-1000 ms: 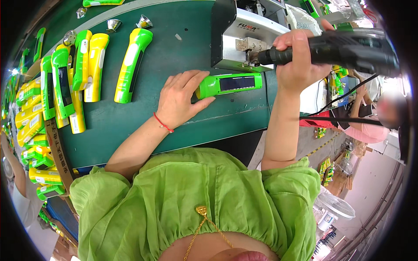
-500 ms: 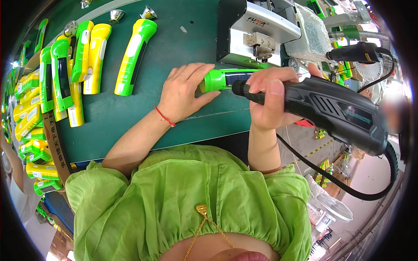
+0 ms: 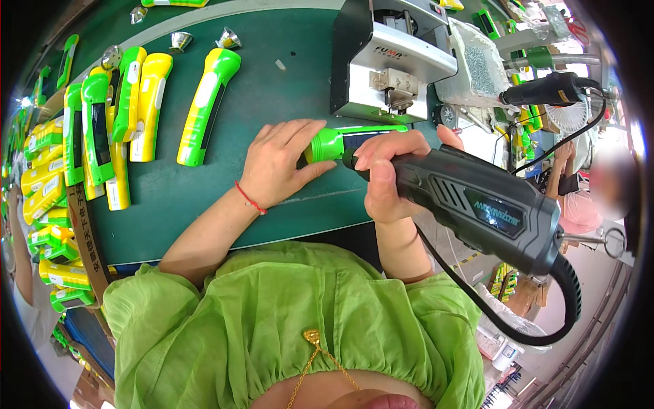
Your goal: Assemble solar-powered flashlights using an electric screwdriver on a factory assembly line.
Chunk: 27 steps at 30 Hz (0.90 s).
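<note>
My left hand is wrapped round the wide head of a green flashlight lying on the green tabletop, its dark panel facing up. My right hand grips a black electric screwdriver, which slants down to the left. Its nose is over the flashlight near the head, close to my left fingers; the bit's tip is hidden, so contact cannot be told. Left of my hands, a green and yellow flashlight lies alone, with several more, such as a yellow one, beyond it.
A silver and black machine stands behind the flashlight. Beside it are a white foam box of small metal parts and a second black screwdriver. Reflector cups lie at the back. A cardboard edge borders piled flashlights at left.
The screwdriver has moved left along the flashlight toward its head, and its rear end has swung nearer to me. My left hand keeps its hold. The whole view has shifted slightly.
</note>
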Motion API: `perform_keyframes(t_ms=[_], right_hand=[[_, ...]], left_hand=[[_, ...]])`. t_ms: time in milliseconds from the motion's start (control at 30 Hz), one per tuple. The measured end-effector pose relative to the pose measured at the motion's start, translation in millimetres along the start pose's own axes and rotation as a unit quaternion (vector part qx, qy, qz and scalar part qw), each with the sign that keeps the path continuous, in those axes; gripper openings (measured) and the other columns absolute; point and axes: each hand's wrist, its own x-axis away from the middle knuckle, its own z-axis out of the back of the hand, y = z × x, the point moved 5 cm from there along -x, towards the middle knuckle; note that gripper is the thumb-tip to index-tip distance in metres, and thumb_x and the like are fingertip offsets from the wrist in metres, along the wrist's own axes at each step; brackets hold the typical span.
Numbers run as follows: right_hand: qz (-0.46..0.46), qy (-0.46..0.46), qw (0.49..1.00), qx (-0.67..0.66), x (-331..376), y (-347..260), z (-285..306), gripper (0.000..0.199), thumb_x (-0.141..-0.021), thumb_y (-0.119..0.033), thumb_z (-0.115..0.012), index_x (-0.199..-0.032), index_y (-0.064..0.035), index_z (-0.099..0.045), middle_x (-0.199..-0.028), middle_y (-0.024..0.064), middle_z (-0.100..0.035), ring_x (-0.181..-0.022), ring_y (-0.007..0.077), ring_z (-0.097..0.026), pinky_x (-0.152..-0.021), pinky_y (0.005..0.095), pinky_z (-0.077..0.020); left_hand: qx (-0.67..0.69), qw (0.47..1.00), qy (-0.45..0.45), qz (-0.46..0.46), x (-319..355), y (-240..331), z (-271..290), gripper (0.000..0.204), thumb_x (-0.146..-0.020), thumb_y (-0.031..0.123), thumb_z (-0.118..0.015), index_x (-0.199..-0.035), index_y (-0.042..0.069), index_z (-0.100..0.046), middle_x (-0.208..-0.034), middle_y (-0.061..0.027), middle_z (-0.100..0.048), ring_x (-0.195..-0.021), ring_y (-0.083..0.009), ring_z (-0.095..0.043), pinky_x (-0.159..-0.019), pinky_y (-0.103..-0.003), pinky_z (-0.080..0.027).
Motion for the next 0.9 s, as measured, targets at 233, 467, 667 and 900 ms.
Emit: perform_keyframes(t_ms=[233,467,667,900], right_hand=[[0.025,-0.001,0.995,0.097,2,-1,-3,0.058,-0.088,-0.006,-0.06,-0.131,-0.0025,-0.021,-0.072,0.01,-0.057,-0.056,0.0165,-0.056,-0.061,0.0323,-0.052],[-0.095,0.138,0.976,-0.137,-28,-11,10,0.06,-0.086,-0.003,-0.059,-0.137,0.0025,-0.027,-0.071,0.0079,-0.056,-0.058,0.0153,-0.054,-0.058,0.0307,-0.0483],[-0.001,0.204,0.978,-0.045,-36,-56,86,0.064,-0.084,-0.002,-0.058,-0.137,0.0104,-0.024,-0.065,0.0115,-0.057,-0.051,0.017,-0.053,-0.052,0.0318,-0.0487],[-0.03,0.195,0.978,-0.064,-7,-35,74,0.064,-0.082,0.001,-0.062,-0.135,0.0103,-0.026,-0.066,0.0113,-0.058,-0.052,0.0159,-0.055,-0.055,0.0289,-0.0492]], left_hand=[[-0.013,1.0,-0.006,-0.021,-1,4,-1,0.061,-0.07,0.033,-0.081,-0.121,0.008,-0.06,-0.115,-0.0087,-0.063,-0.097,-0.0268,-0.062,-0.079,-0.038,-0.047],[-0.104,0.988,-0.082,-0.075,-5,19,-2,0.052,-0.067,0.023,-0.082,-0.113,0.008,-0.063,-0.122,-0.0068,-0.059,-0.103,-0.028,-0.06,-0.081,-0.038,-0.05],[-0.012,0.994,-0.1,0.033,7,-12,44,0.038,-0.072,0.02,-0.078,-0.104,0.003,-0.067,-0.107,-0.0112,-0.064,-0.098,-0.0291,-0.062,-0.083,-0.037,-0.051],[-0.033,0.997,-0.06,0.029,8,-10,41,0.038,-0.072,0.02,-0.076,-0.106,0.004,-0.068,-0.106,-0.0102,-0.065,-0.093,-0.0275,-0.062,-0.081,-0.036,-0.051]])
